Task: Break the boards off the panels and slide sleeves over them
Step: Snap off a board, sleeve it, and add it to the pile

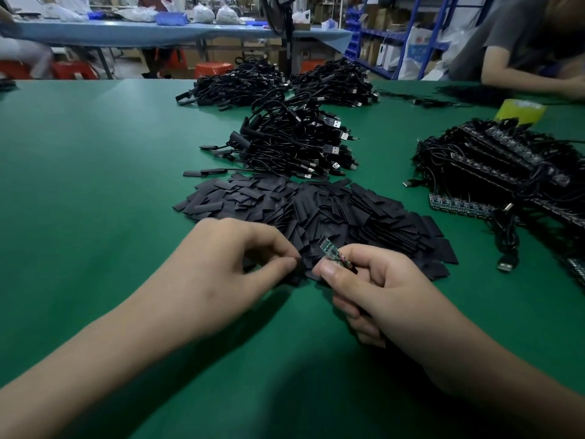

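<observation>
Now in right hand: a small green board [329, 249], narrow and oblong, with tiny components along it and a reddish spot near the fingers.
Board's place: above the near edge of the sleeve pile, just right of the left fingertips, its free end tilted up and to the left.
Right hand [376, 283]: thumb and forefinger pinch the board's lower end; the other fingers are curled under.
Left hand [228, 264]: thumb and forefinger drawn close together at the pile's near edge; whether a sleeve is between them I cannot tell.
Sleeves [316, 207]: flat black rectangles, loosely heaped in a wide pile on the green table [95, 185], just beyond both hands.
Panels [493, 166]: a stack at the right, dark strips of joined boards tangled with black cables; one bluish-green strip [459, 206] shows at the stack's near edge.
Cable bundles [294, 144]: black leads with USB plugs, behind the sleeves; some ends already wear black sleeves. More bundles [278, 80] lie farther back.
Yellow-green object [519, 110]: behind the panels, too blurred to name.
Plastic bags [202, 12]: on the far blue table, contents unclear.
Blue bins [354, 26]: on shelving at the back, contents hidden.
Second person: a forearm [522, 71] rests on the table's far right corner.
</observation>
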{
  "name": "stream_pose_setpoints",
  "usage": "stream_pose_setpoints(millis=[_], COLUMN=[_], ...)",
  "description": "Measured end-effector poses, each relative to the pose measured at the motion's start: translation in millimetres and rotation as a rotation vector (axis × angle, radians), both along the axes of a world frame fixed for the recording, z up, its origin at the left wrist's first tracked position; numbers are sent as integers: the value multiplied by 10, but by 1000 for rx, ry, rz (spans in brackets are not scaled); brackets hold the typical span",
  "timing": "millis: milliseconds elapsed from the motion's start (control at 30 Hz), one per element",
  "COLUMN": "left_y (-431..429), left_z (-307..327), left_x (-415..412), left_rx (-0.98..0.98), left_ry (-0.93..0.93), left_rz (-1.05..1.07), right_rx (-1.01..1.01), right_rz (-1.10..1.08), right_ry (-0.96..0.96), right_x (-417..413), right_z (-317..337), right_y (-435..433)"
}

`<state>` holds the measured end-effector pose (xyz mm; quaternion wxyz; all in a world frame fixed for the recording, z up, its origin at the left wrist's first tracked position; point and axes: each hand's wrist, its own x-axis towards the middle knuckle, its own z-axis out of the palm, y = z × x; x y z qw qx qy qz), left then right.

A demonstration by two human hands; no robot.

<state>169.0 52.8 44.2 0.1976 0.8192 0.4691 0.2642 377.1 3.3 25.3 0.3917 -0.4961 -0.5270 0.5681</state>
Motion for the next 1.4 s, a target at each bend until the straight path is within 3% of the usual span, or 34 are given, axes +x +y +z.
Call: stream_pose_setpoints(millis=[133,267,367,500,600,767,900,1133,1400], left_y=[-85,-110,-155,-202,-192,-125,-98,-97,-115], left_z=[-123,-181,-218,-232,-240,-279,-306,-334,-330], left_x=[118,153,180,163,152,96,59,61,68], left_rx=[-298,-330,-269,31,128,40,2,30,75], left_ry=[-326,-482,-468,-266,-223,-397,-486,-488,-426], left_rz=[-112,-125,-119,-59,-14,75,78,31,60], right_rx=[-1,-20,-27,10,26,-23,19,145,131], right_rz=[-20,-20,-13,-54,-43,9,41,80,140], right_ry=[8,9,44,33,25,107,-50,-292,-247], right_x=[31,51,47,56,48,116,174,201,186], right_z=[-12,-28,-31,-60,-75,-78,-62,2,0], right_y=[7,12,15,22,37,138,140,96,104])
